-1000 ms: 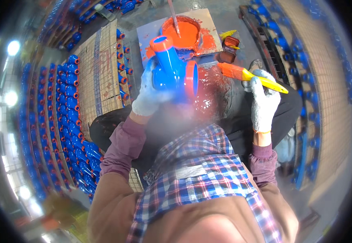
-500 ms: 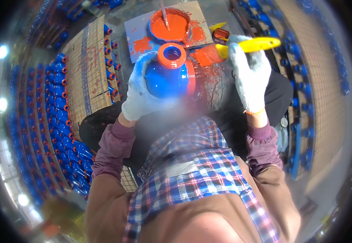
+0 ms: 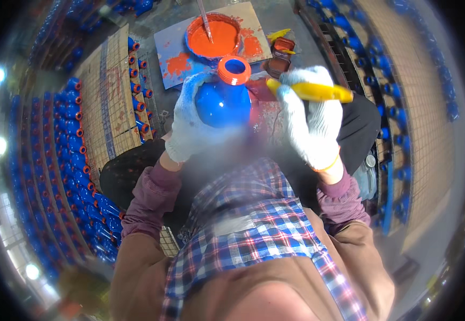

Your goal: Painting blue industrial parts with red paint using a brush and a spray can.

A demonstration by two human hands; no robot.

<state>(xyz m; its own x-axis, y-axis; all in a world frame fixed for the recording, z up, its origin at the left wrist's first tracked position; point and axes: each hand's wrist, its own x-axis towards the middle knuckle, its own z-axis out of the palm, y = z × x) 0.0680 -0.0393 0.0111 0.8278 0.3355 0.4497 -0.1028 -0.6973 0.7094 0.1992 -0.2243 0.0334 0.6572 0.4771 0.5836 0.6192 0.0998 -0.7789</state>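
My left hand (image 3: pixel 185 125), in a white glove stained blue, is wrapped round a glossy blue pipe fitting (image 3: pixel 222 104). Its orange-red ringed mouth tilts up, with a second orange-red end on its right side, partly blurred. My right hand (image 3: pixel 316 120), also gloved, grips a paint brush (image 3: pixel 323 92) by its yellow handle. The brush's red-coated bristles lie at the fitting's right side, against or very close to that end. Just beyond the fitting, a bowl (image 3: pixel 207 55) of orange-red paint holds a leaning stick.
The bowl rests on a paint-splattered board (image 3: pixel 169 45). Small paint-smeared containers (image 3: pixel 278 65) stand right of it. Rows of blue fittings with orange ends (image 3: pixel 75 128) fill the left side, beside cardboard sheets (image 3: pixel 104 91). More fittings on racks (image 3: pixel 385 88) line the right.
My right hand and the brush have moved left and slightly down, bringing the bristles in to the fitting's right end. The fitting is turned slightly in my left hand. The view has shifted a little.
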